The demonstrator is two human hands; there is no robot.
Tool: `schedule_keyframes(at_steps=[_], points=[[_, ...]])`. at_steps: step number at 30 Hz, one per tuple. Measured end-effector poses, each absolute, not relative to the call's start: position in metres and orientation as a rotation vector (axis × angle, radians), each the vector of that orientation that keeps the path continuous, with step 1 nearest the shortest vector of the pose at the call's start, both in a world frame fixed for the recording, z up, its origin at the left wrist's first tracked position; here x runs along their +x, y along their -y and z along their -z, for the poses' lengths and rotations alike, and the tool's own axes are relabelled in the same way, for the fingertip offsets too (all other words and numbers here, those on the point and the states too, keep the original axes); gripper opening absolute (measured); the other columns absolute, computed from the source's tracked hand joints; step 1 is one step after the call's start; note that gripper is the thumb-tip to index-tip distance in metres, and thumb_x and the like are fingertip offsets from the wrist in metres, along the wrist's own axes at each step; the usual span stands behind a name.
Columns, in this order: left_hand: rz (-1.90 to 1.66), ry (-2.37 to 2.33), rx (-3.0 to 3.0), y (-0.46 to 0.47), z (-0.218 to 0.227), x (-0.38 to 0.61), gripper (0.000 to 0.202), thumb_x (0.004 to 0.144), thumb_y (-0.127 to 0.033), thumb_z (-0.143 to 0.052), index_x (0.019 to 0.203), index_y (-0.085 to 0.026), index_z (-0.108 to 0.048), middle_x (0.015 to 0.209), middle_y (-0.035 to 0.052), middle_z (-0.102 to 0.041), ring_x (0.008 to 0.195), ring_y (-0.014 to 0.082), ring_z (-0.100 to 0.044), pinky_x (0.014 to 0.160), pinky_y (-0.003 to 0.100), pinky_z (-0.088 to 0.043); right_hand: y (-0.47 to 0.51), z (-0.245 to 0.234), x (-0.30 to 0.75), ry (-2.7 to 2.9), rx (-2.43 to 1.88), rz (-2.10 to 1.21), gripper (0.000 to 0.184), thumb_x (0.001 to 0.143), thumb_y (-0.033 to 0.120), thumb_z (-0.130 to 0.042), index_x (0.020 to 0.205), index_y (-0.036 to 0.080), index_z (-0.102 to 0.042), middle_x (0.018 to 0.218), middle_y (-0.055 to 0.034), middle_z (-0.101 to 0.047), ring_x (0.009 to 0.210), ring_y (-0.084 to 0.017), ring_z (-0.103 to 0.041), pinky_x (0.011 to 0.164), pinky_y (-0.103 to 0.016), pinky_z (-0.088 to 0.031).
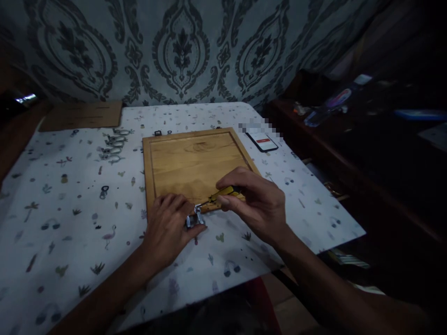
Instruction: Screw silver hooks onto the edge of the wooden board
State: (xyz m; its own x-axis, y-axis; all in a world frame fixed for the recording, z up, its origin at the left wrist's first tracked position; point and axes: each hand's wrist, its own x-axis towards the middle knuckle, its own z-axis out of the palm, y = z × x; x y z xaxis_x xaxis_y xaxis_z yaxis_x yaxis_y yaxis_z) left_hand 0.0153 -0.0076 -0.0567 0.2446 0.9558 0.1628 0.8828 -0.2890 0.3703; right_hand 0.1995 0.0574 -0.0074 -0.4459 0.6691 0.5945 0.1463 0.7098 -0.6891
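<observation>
My left hand (169,228) is closed on a small shiny metal hinge (194,219), thumb in front and fingers over the panel's near edge. That hinge sits at the near edge of a framed wooden panel (199,163), which lies flat on the table. In my right hand (256,200) is a screwdriver with a yellow and black handle (226,191), pinched between thumb and fingers. Its shaft slants down to the left, and the tip meets the hinge or hovers very near it; contact is too small to tell.
Several metal fittings (113,146) lie in a group left of the panel. A phone (261,141) rests at right on the patterned tablecloth (139,288). Flat cardboard (82,115) is at the back left. On the dark surface at right lies a plastic bottle (335,102).
</observation>
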Motion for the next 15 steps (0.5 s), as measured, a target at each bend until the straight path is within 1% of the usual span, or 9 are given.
schedule_keyframes(at_steps=[4, 6, 8, 10, 13, 15], points=[[-0.538, -1.721, 2.297, 0.008, 0.057, 0.015, 0.032, 0.081, -0.049, -0.069, 0.097, -0.021, -0.066, 0.095, 0.0034, -0.062, 0.095, 0.0265, -0.055, 0.083, 0.043, -0.04, -0.056, -0.001, 0.206, 2.074, -0.594, -0.773, 0.02, 0.091, 0.018, -0.06, 0.11, 0.018, -0.064, 0.093, -0.0055, -0.066, 0.077, -0.015, -0.065, 0.067, -0.028, -0.053], [-0.537, -1.715, 2.3, 0.007, 0.058, 0.015, 0.033, 0.081, -0.049, -0.069, 0.097, -0.021, -0.066, 0.095, 0.0035, -0.063, 0.095, 0.0268, -0.055, 0.083, 0.043, -0.04, -0.055, -0.003, 0.208, 2.093, -0.588, -0.814, 0.022, 0.091, 0.015, -0.059, 0.113, 0.018, -0.064, 0.097, -0.0064, -0.067, 0.078, -0.014, -0.067, 0.066, -0.027, -0.055], [-0.544, -1.714, 2.302, 0.007, 0.058, 0.015, 0.033, 0.081, -0.049, -0.069, 0.099, -0.021, -0.066, 0.095, 0.0034, -0.063, 0.095, 0.0268, -0.055, 0.083, 0.043, -0.04, -0.054, -0.002, 0.207, 2.055, -0.615, -0.835, 0.018, 0.088, 0.016, -0.064, 0.106, 0.018, -0.066, 0.094, -0.0057, -0.069, 0.075, -0.014, -0.067, 0.061, -0.025, -0.054], [-0.547, -1.716, 2.3, 0.007, 0.058, 0.015, 0.034, 0.081, -0.049, -0.068, 0.1, -0.021, -0.066, 0.095, 0.0033, -0.063, 0.094, 0.0264, -0.055, 0.082, 0.043, -0.041, -0.054, 0.0, 0.203, 1.96, -0.652, -0.88, 0.013, 0.084, 0.02, -0.071, 0.095, 0.018, -0.066, 0.089, -0.0042, -0.07, 0.068, -0.013, -0.066, 0.053, -0.023, -0.053], [-0.523, -1.719, 2.296, 0.007, 0.056, 0.015, 0.034, 0.082, -0.05, -0.067, 0.101, -0.022, -0.066, 0.095, 0.0034, -0.063, 0.095, 0.0264, -0.055, 0.084, 0.043, -0.041, -0.052, 0.004, 0.196, 1.81, -0.705, -0.997, 0.015, 0.081, 0.025, -0.074, 0.086, 0.017, -0.062, 0.088, -0.0025, -0.069, 0.055, -0.009, -0.061, 0.047, -0.022, -0.05], [-0.492, -1.719, 2.289, 0.007, 0.055, 0.015, 0.034, 0.083, -0.049, -0.067, 0.103, -0.023, -0.065, 0.096, 0.0036, -0.063, 0.096, 0.0268, -0.055, 0.085, 0.043, -0.041, -0.051, 0.005, 0.194, 1.759, -0.742, -1.055, 0.016, 0.081, 0.026, -0.074, 0.085, 0.017, -0.061, 0.086, -0.0015, -0.068, 0.052, -0.008, -0.06, 0.046, -0.021, -0.051]])
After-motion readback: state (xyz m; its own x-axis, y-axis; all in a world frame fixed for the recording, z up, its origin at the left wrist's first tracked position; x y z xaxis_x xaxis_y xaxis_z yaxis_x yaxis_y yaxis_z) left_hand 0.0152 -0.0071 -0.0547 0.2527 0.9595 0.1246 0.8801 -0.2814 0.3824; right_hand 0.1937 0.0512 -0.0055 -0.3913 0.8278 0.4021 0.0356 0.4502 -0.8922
